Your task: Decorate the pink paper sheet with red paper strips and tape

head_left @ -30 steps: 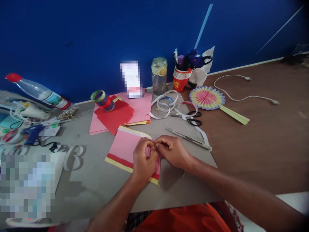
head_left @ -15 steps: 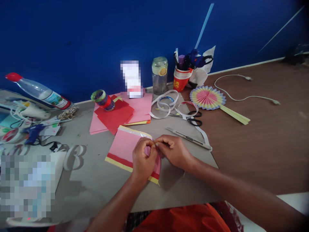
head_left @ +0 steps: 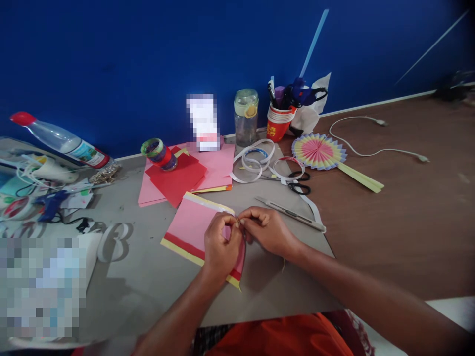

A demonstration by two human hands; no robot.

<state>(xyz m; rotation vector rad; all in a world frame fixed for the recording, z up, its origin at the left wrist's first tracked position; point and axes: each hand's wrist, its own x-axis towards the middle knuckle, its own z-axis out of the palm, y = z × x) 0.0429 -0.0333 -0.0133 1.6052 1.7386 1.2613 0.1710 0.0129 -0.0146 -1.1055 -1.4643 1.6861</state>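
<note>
A pink paper sheet (head_left: 189,220) with red and yellow bands along its near edge and a shiny whitish strip along its far edge lies slanted on the grey mat. My left hand (head_left: 222,242) is closed on its right side, thumb and forefinger pinched together. Touching those fingertips, my right hand (head_left: 265,228) pinches at the sheet's far right edge; what lies between its fingers is too small to make out. Below the right wrist hangs a thin yellowish strand (head_left: 284,265). The sheet's right side bends upward and is partly covered by the left hand.
Beyond the hands lie a utility knife (head_left: 291,213), black-handled scissors (head_left: 300,188), tape rolls (head_left: 256,160) and a pleated paper fan (head_left: 319,151). Red paper (head_left: 178,180) and pink sheets (head_left: 218,163) lie behind. A glass jar (head_left: 245,118), red cups (head_left: 278,123) and a bottle (head_left: 67,141) stand or lean farther back.
The sheet's near right corner has shifted slightly toward me and left. More of the thin strand shows below the right wrist. Both hands keep their pinch in nearly the same place.
</note>
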